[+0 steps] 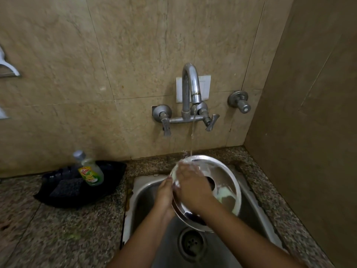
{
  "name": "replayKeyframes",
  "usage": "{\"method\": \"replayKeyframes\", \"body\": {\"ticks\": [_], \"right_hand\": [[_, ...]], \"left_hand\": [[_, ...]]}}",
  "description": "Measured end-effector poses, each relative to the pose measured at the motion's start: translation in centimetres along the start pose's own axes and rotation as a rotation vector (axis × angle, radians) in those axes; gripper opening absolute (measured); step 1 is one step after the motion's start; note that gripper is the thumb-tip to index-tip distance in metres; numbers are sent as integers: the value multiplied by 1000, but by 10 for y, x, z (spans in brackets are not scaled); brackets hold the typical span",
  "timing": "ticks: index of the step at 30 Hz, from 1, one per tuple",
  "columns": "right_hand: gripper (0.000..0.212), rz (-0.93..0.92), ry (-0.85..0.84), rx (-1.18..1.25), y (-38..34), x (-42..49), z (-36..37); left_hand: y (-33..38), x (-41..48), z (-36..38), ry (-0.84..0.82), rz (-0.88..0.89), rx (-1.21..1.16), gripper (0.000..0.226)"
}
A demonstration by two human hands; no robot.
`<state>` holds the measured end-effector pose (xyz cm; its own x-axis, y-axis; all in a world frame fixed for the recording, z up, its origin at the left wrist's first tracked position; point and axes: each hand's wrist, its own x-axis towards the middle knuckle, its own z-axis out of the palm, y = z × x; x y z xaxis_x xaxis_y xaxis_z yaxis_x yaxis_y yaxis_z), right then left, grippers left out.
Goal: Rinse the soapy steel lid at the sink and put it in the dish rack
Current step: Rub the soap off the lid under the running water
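A round steel lid is held tilted over the steel sink, with foam along its left rim and some soap on its lower right part. A thin stream of water falls from the tap onto the lid's upper left edge. My left hand grips the lid's left edge from below and behind. My right hand lies flat on the lid's face, fingers spread toward the stream. No dish rack is in view.
A black tray on the granite counter left of the sink holds a green dish soap bottle and a dark scrub pad. The sink drain lies below the lid. A brown wall stands close on the right.
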<state>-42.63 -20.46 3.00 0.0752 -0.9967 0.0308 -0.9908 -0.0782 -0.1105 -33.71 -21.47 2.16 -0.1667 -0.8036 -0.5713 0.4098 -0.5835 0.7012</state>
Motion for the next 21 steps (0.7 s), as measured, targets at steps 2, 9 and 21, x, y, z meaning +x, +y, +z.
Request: {"method": "replayKeyframes", "body": {"ticks": [2,9,21], "right_hand": [[55,-173,52,17,-7,-17,10],[51,-453,8,134,76,-71,24],[55,-14,192,306,51,-43,35]], "left_hand": [[8,8,-7,42,-68,-77,42],[25,11,-37,80,23,-162,43],[21,10,-20,197,100,-15,33]]}}
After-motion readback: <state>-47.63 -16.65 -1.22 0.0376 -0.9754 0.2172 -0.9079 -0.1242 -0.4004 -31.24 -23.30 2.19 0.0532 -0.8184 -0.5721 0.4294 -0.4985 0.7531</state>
